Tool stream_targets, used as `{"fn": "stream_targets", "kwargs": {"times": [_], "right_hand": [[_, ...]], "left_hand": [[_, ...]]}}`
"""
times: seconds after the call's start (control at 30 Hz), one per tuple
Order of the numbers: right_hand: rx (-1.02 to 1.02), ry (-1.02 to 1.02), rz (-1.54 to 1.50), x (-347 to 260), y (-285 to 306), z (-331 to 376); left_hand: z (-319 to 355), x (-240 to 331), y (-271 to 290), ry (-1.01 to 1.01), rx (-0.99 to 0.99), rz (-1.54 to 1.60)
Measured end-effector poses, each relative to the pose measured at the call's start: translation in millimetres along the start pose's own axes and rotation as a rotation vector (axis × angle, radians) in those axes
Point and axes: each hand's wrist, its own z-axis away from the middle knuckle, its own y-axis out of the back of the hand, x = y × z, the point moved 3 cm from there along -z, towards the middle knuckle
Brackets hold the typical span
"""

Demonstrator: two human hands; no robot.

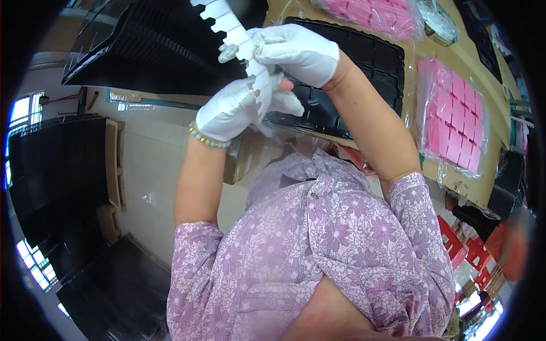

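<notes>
Both of my hands wear white gloves, and a bare fingertip shows on the left one. Between them runs a long white notched strip [230,28] with a row of square cut-outs along its edge, curving downward. My left hand [227,111], with a bead bracelet at the wrist, is closed on the strip's lower part. Higher up, my right hand [298,54] pinches the same strip. Beneath and beside the right forearm lies a black plastic tray [378,71] with moulded compartments on the table.
On the brown table [392,48] lie a bagged pack of pink notched pieces [455,116] at right and another pink pack [378,14] at the back. Stacked black trays [165,51] stand at the upper left. More black stacks [62,170] and red stools [455,241] stand on the floor.
</notes>
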Motion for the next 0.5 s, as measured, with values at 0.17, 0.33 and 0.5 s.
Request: {"fn": "stream_targets", "kwargs": {"times": [0.17, 0.33, 0.5], "right_hand": [[0.331, 0.026, 0.040, 32, 20, 12], [0.740, 0.081, 0.089, 76, 34, 46], [0.750, -0.143, 0.236, 93, 23, 47]], "left_hand": [[-47, -7, 9, -0.244, -0.095, 0.197], [-62, -13, 30, -0.354, 0.836, -0.025], [-70, -17, 30, -0.365, 1.037, -0.118]]}}
